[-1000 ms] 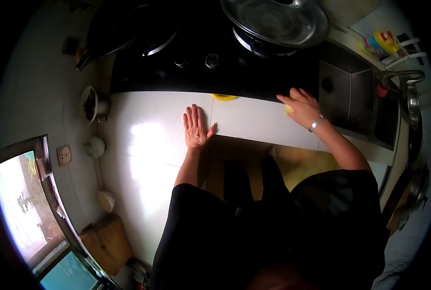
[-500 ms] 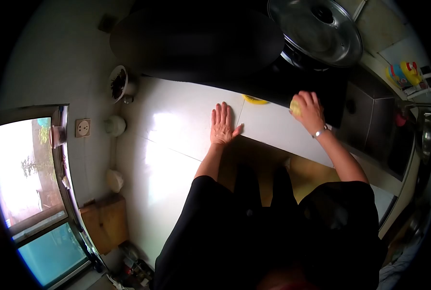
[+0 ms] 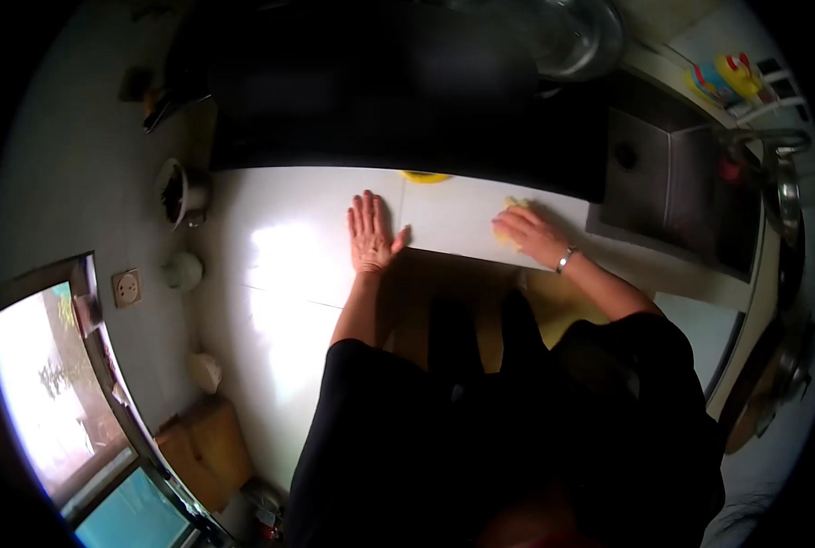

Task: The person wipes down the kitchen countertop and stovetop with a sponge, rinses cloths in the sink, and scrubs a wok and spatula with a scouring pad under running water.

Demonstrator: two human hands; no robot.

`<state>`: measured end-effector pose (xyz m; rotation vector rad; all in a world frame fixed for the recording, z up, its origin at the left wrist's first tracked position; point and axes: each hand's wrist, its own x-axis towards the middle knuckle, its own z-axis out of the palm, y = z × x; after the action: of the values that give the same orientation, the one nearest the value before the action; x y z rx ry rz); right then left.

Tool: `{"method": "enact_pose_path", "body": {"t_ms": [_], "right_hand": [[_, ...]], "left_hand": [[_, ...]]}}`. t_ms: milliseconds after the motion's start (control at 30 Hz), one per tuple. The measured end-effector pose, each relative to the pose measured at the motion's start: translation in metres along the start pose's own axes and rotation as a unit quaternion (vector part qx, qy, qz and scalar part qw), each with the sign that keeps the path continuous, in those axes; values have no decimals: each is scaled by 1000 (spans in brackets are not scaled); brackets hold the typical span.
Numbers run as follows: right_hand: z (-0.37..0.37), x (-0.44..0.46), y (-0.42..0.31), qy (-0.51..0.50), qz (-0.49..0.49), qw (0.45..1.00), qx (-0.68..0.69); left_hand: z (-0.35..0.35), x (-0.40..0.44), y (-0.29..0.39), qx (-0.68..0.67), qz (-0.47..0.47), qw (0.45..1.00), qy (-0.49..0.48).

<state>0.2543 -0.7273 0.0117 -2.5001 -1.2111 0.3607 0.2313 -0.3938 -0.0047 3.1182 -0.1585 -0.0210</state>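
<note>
the countertop (image 3: 311,210) runs across in front of the person, with the stovetop (image 3: 544,160) behind it and the sink (image 3: 667,219) to the right. on the counter, the left hand (image 3: 369,236) lies left of the right hand (image 3: 535,236), which rests over a cloth (image 3: 514,203). between the hands, at the stovetop's front edge, sits a small item (image 3: 425,177). a pot lid (image 3: 585,44) is at the back right of the stovetop. beyond the sink's back right corner stands a bottle (image 3: 725,80). along the left wall, a jar (image 3: 185,271) sits right of the wall socket (image 3: 127,287), and a cutting board (image 3: 208,452) lies nearer the person, right of the window (image 3: 56,393).
</note>
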Motion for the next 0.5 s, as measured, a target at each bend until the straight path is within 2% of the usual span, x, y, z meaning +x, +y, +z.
{"method": "enact_pose_path", "body": {"t_ms": [33,67,167,233,267,333,367,400,433,467,500], "right_hand": [[4,-16,10,43,9,995,-92],[-5,-51,26,53,78,995,-31],[-26,-95,46,49,126,988,-75],[-30,-116,74,175,176,949,-193],[-46,-130,93,246,323,894,-189],[-68,-129,88,289,316,893,-140],[-63,-124,84,277,328,902,47],[-54,-113,72,255,318,882,236],[-44,-105,49,199,234,921,241],[-35,-95,42,167,152,947,228],[-31,-89,26,127,111,953,250]], "left_hand": [[-3,1,2,10,0,1000,-1],[0,1,1,21,-2,1000,-4],[0,1,5,28,-3,999,-16],[-2,1,5,61,-12,997,-39],[-3,2,5,38,-12,999,-32],[-6,1,9,49,1,999,-22],[-2,4,9,28,12,1000,3],[-3,2,9,9,14,1000,25],[-10,1,12,24,16,1000,12],[7,0,3,6,33,997,67],[2,11,9,14,39,997,63]]}}
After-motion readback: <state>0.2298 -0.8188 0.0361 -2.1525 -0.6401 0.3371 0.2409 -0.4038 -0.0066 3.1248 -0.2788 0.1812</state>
